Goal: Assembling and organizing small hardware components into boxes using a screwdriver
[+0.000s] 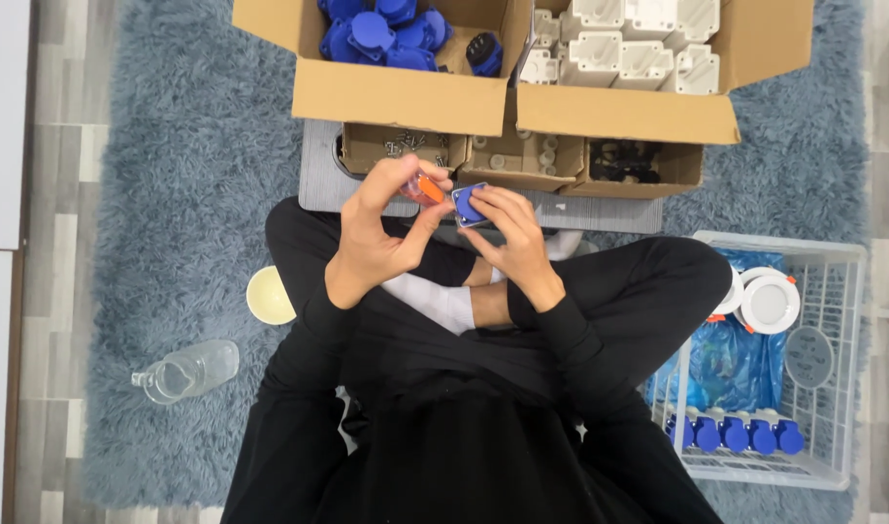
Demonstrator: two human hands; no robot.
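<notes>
I see my left hand raised over my crossed legs, its fingers curled and pinching a small orange-handled tool. My right hand sits just beside it, fingertips pressed around a small blue socket part, which touches the tool's tip. Beyond them stand 2 open cardboard boxes, 1 with blue parts, 1 with white housings. A white wire basket is at my right, a clear jug at my left

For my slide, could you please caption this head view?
Seated cross-legged, left hand holds an orange-handled tool to a blue part in the right hand.
</notes>
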